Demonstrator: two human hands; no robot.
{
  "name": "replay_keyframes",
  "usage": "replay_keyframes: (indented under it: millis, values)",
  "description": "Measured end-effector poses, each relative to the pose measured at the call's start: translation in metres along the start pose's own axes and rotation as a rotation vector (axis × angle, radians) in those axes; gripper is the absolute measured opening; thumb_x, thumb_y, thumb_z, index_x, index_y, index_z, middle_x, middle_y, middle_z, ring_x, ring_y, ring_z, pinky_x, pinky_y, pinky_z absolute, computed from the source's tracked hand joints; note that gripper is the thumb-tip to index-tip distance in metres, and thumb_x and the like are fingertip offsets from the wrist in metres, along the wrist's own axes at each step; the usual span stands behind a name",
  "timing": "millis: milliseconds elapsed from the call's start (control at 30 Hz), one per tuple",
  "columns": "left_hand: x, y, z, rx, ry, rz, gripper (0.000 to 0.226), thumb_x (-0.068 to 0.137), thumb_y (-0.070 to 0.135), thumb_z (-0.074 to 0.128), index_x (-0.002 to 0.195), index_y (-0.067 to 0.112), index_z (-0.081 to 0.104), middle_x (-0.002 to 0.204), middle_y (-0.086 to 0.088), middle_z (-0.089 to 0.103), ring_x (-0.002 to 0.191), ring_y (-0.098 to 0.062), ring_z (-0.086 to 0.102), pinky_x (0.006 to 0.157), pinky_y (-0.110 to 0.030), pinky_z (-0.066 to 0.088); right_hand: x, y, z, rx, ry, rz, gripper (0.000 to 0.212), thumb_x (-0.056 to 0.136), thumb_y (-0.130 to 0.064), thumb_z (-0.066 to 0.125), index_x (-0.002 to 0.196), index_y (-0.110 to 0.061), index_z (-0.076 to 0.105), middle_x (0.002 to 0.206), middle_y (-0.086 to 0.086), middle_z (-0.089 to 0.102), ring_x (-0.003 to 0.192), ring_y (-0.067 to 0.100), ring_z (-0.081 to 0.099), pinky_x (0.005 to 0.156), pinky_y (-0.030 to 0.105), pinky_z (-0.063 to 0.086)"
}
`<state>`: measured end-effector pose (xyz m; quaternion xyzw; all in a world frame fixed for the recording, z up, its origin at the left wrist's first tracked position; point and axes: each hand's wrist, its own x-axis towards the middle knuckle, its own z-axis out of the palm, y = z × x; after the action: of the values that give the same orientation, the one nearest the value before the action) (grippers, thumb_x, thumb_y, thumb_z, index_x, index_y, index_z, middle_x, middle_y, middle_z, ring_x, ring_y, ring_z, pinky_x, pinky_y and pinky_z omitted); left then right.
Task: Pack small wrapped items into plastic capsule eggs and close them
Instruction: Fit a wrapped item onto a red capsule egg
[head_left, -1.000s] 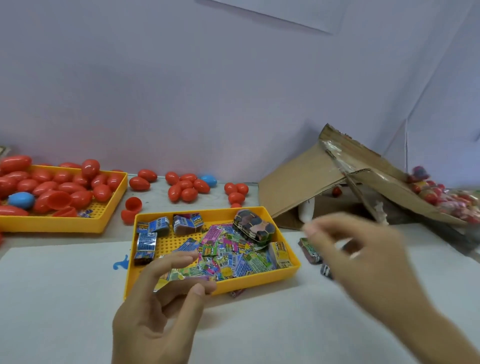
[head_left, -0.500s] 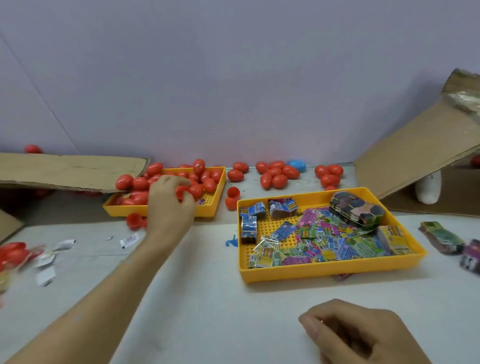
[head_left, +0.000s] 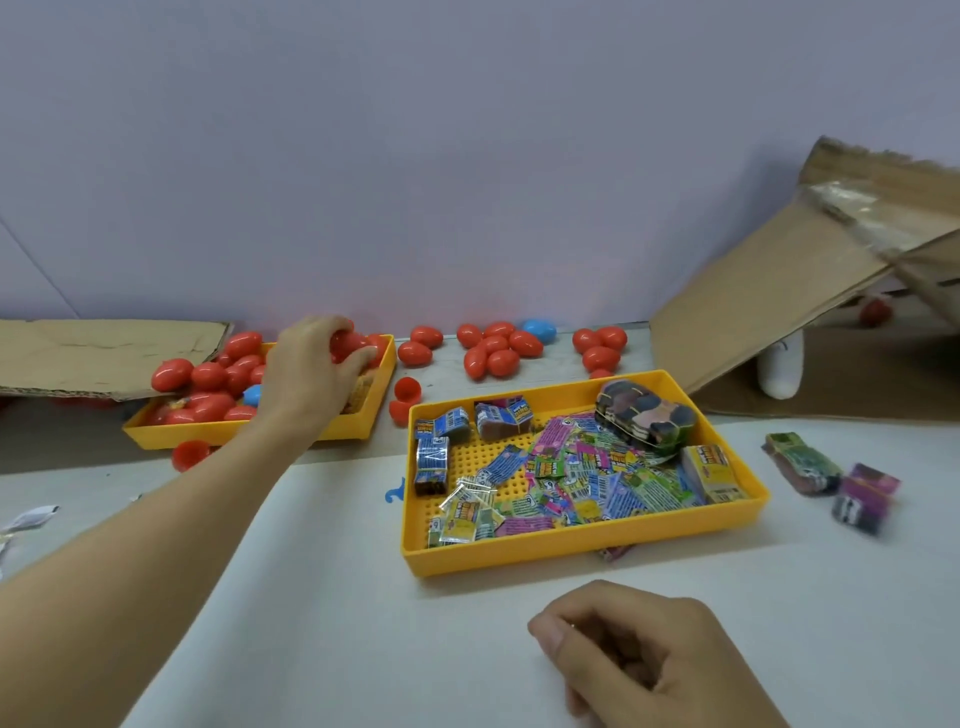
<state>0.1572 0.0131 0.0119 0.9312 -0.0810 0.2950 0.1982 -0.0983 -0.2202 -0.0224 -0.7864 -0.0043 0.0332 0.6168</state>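
Item 1: red capsule egg (head_left: 347, 343), in the egg tray (head_left: 249, 434), which sits left of and just behind the packet tray (head_left: 582, 548), my landmark. My left hand (head_left: 311, 374) has its fingers curled round this egg at the egg tray's far right corner. I judge it light, hard-shelled and smooth, so likely to slip; best taken across its widest part, not by the tapered ends, which would squirt out.

Item 2: wrapped packets (head_left: 571, 478), loose in the landmark tray. They look thin, crinkly and nearly weightless; a pinch at an edge should do.

Item 3: right hand (head_left: 644, 660), on the table in front of the landmark tray, fingers curled under; whether it holds a packet I cannot tell.

Item 4: loose red eggs (head_left: 493, 348), behind the landmark tray by the wall.

Change since half a second ago: left hand now further toward the egg tray's right end, fingers wrapped more fully over the egg. Right hand much the same.
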Motion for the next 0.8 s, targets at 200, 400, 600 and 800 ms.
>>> replay_keyframes:
  millis: [200,400,600,800]
  values:
    - [-0.072,0.063,-0.050,-0.700,0.049,0.021,0.038,0.068,0.033,0.087,0.096,0.018,0.066,0.086,0.004,0.069,0.077,-0.007,0.067,0.069,-0.017,0.055,0.001,0.000,0.000,0.040,-0.007,0.008,0.012,0.085,-0.029,0.070,0.075,-0.034,0.073,0.062,0.007,0.069,0.052,0.009,0.055,0.054,0.020,0.043]
    - [-0.182,0.126,-0.044,-1.031,-0.135,0.005,0.029,0.066,0.032,0.085,0.087,0.031,0.064,0.084,0.007,0.064,0.070,-0.011,0.065,0.055,-0.020,0.051,-0.003,-0.009,-0.005,0.220,0.066,-0.034,0.042,0.079,-0.062,0.061,0.069,-0.023,0.073,0.051,0.009,0.060,0.040,0.010,0.046,0.042,0.013,0.034]
    - [-0.194,0.131,-0.047,-1.047,-0.124,0.078,0.026,0.069,0.027,0.083,0.088,0.026,0.065,0.088,0.007,0.060,0.064,-0.010,0.055,0.051,-0.020,0.044,0.000,-0.006,-0.007,0.231,0.087,-0.064,0.065,0.074,-0.066,0.057,0.069,-0.001,0.063,0.052,0.012,0.058,0.040,0.013,0.042,0.040,0.013,0.031]
    - [-0.196,0.128,-0.050,-1.195,-0.274,0.002,0.032,0.071,0.024,0.081,0.101,0.025,0.069,0.097,-0.003,0.064,0.073,-0.016,0.064,0.061,-0.023,0.051,0.000,-0.007,-0.006,0.265,0.117,-0.051,0.052,0.075,-0.062,0.062,0.061,-0.012,0.064,0.051,0.005,0.057,0.040,0.010,0.041,0.039,0.012,0.031]
